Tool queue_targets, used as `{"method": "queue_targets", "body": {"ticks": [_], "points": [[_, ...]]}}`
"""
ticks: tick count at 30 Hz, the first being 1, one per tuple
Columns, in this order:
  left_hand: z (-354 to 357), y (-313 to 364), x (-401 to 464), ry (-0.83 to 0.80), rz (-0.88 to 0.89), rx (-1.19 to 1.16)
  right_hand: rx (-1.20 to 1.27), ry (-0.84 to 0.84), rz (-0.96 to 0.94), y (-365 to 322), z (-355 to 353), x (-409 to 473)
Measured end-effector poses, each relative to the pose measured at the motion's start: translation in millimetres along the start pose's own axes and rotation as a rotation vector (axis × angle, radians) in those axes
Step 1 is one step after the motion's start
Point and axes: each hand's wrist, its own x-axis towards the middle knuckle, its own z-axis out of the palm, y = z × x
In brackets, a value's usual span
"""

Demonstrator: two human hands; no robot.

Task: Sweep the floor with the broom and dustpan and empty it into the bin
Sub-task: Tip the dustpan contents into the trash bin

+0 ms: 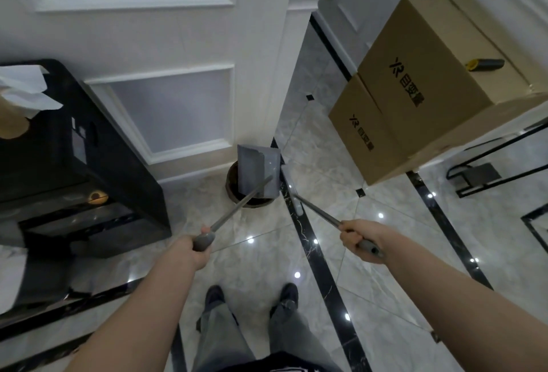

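My left hand (194,251) grips the grey handle of the long-handled dustpan (258,170). The grey pan is tipped up over the round dark bin (232,186), which stands on the floor against the white door frame. My right hand (360,239) grips the handle of the broom (292,191), whose pale head hangs just right of the pan, above the black floor stripe. What lies inside the bin is hidden by the pan.
A black cabinet (89,164) with white paper on top stands at the left. Stacked cardboard boxes (415,99) sit at the right, beside a black metal frame (489,164). White panelled door (166,75) ahead. My feet stand on glossy marble tiles (252,259).
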Motion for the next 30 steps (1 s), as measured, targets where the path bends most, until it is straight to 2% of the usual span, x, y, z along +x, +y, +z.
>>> {"method": "queue_targets", "body": {"ticks": [3, 6, 13, 17, 19, 21, 23, 28, 30], "points": [[1.9, -1.3, -4.9, 0.005, -0.037, -0.057, 0.0, -0.016, 0.006, 2.2, 6.2, 0.8], [-2.7, 5.6, -2.5, 0.085, 0.004, 0.058, -0.014, -0.024, 0.016, 1.3, 13.3, -0.8], [-26.9, 13.7, 13.0, 0.144, -0.083, 0.595, -0.02, -0.04, 0.013, 1.2, 36.2, -1.8], [-34.0, 15.8, 23.7, 0.15, -0.12, 0.817, -0.016, -0.033, 0.013, 3.7, 44.2, -0.9], [-34.7, 17.7, 26.0, 0.151, -0.136, 1.034, -0.019, -0.027, 0.006, 5.4, 45.6, 0.0], [-34.4, 18.5, 28.7, 0.142, -0.081, 1.36, -0.02, -0.023, -0.001, 6.3, 46.0, 0.5], [-31.9, 17.5, 32.1, 0.13, -0.029, 1.548, -0.014, -0.026, 0.0, 7.9, 45.1, 1.3], [-11.1, 5.7, 36.5, -0.005, -0.057, 1.554, -0.001, -0.018, -0.002, 12.9, 40.9, 5.7], [-0.8, 0.8, 47.3, -0.011, -0.028, 1.523, -0.005, -0.002, -0.001, 13.5, 41.0, 7.9]]}}
